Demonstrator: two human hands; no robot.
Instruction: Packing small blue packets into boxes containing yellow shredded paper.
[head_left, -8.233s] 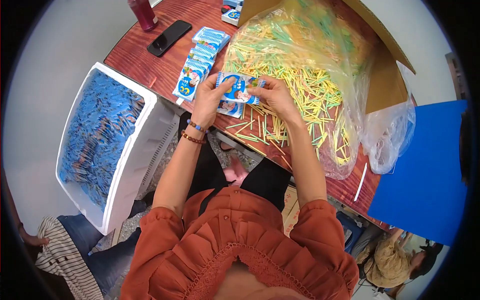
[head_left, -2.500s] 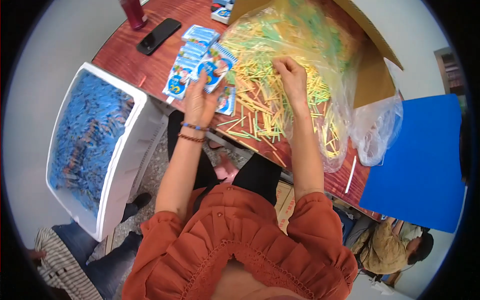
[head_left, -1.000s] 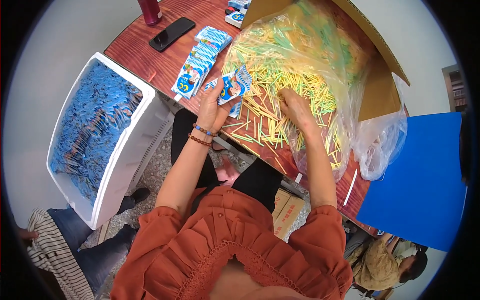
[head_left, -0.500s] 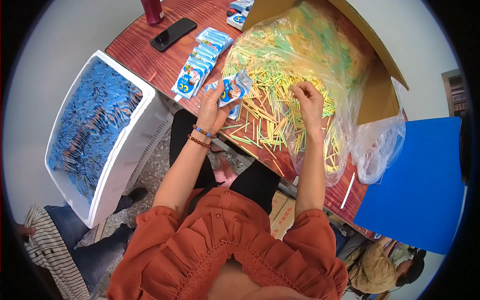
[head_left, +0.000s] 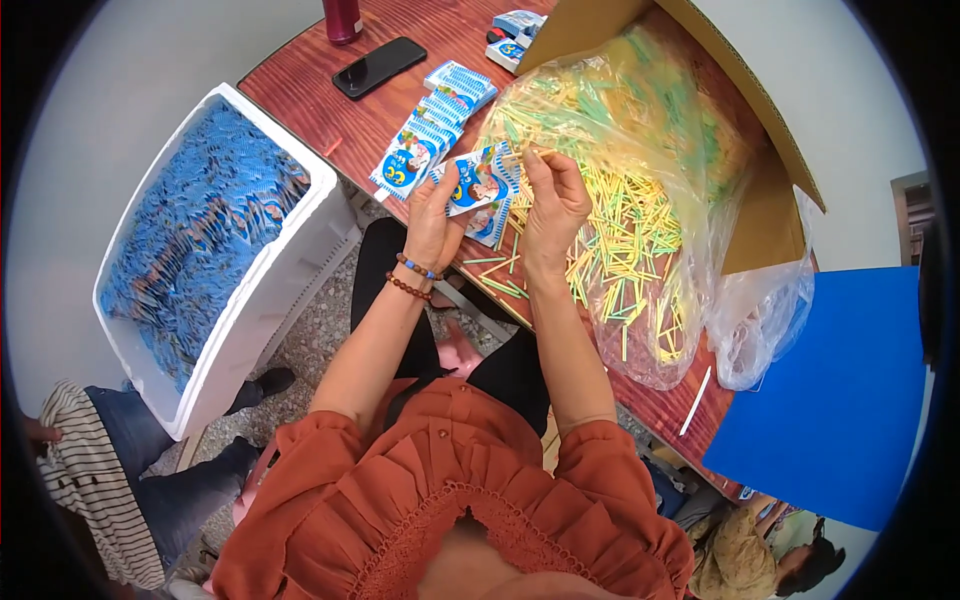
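Note:
My left hand (head_left: 430, 222) is closed on a small blue-and-white packet (head_left: 470, 185), tilted above the table's near edge. My right hand (head_left: 556, 208) is beside the packet's right end, thumb and forefinger pinched round a thin pale-yellow stick (head_left: 514, 158) that points toward that end. Whether its tip is inside the packet I cannot tell. Another packet (head_left: 487, 228) lies on the table below them. To the right spreads a heap of loose yellow and green sticks (head_left: 630, 235), partly under a clear plastic bag (head_left: 560, 75). Left of it lies an overlapping row of similar packets (head_left: 430, 130).
A white foam box (head_left: 325, 195) full of blue packets stands at the left. A black phone (head_left: 380, 67) and dark red bottle (head_left: 342, 20) are at the far left. An open cardboard box (head_left: 765, 225) and blue board (head_left: 825, 400) are at right. Other people appear at both lower corners.
My right hand has moved left from the heap to the packet's end, carrying a stick. My left hand still holds the packet. The whole view has shifted slightly.

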